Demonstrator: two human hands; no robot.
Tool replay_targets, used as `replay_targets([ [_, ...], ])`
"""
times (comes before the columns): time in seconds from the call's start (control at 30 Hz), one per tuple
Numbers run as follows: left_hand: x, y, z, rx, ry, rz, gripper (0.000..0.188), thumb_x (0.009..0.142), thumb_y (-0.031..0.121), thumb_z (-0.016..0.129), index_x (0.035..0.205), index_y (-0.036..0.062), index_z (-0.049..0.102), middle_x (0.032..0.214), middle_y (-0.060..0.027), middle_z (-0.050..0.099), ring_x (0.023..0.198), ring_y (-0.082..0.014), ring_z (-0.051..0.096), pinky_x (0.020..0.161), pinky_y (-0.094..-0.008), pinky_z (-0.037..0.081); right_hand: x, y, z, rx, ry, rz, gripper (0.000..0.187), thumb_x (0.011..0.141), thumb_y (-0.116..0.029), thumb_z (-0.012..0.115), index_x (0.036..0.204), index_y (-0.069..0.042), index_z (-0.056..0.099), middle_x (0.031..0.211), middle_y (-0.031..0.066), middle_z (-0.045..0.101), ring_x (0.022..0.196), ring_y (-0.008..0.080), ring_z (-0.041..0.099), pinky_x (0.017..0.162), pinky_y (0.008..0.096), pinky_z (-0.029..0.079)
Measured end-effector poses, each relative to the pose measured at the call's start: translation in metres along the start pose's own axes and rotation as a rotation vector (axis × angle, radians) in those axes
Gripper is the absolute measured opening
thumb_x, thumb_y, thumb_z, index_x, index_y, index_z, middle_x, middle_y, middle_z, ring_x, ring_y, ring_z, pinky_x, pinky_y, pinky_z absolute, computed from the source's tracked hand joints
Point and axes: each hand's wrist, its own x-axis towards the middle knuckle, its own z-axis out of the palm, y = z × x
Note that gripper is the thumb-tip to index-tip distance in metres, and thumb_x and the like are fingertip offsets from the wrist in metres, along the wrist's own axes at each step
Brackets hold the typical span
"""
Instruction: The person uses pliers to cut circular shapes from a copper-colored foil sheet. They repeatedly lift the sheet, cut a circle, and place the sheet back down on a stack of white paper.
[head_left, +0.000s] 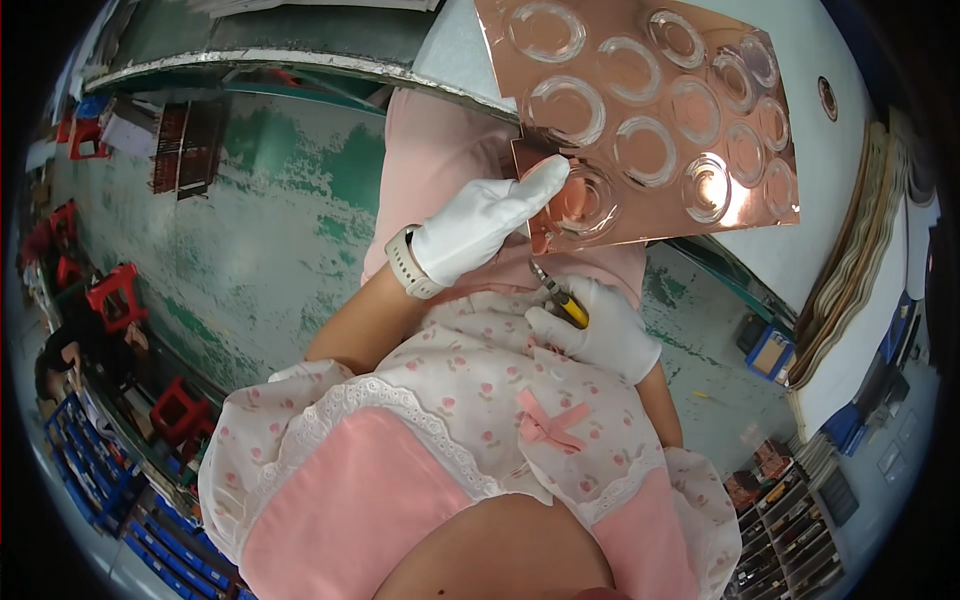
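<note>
A shiny copper-coloured sheet [640, 195] with several round ring shapes pressed in it lies on the light tabletop, its near left corner sticking out over my lap. My left hand [490, 218], in a white glove, grips that corner beside the nearest ring, fingers stretched along its edge. Just below the sheet, my right hand [600, 325], also gloved in white, is closed round a small hand tool [570, 305] with a yellow-and-black handle. Its pointed metal tip is directed up toward the sheet's corner, apart from it. The tool's exact kind is not clear.
A light work table [800, 255] extends to the right, with layered boards [850, 250] along its far side. Red stools [115, 295] and blue crates [85, 460] stand at left. A blue box [770, 352] is on the floor at right. Another person [85, 345] sits at far left.
</note>
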Motion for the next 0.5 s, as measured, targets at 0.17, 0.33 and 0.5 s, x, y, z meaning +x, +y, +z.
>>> replay_targets([
  [0.17,-0.003,-0.006,0.000,0.216,-0.126,0.115,0.038,0.086,0.034,0.059,0.100,-0.0008,0.061,0.088,-0.0051,0.064,0.079,-0.0092,0.058,0.071,-0.0226,0.046,-0.007,-0.002,-0.004,-0.044,0.037,-0.027,0.036,0.078,-0.033,0.065,0.086,0.001,0.057,0.068,0.0086,0.058,0.061,0.0162,0.054,0.057,0.0285,0.043],
  [0.33,-0.016,-0.016,0.002,0.006,0.057,-0.148,0.040,0.085,0.036,0.060,0.099,-0.0022,0.060,0.087,-0.0079,0.064,0.074,-0.0124,0.061,0.063,-0.0240,0.049,-0.042,0.002,-0.038,0.304,0.017,0.231,0.024,0.080,-0.022,0.064,0.093,-0.002,0.060,0.074,-0.0005,0.057,0.069,0.0079,0.053,0.061,0.0247,0.043],
  [0.5,-0.039,-0.028,-0.011,0.209,0.469,0.230,0.040,0.089,0.037,0.053,0.080,-0.0025,0.058,0.054,-0.0088,0.057,0.041,-0.0136,0.052,0.041,-0.0243,0.041,-0.078,0.037,-0.055,0.663,0.387,-0.063,0.019,0.086,-0.017,0.056,0.095,0.000,0.055,0.076,0.0038,0.057,0.071,0.0090,0.052,0.064,0.0245,0.043],
])
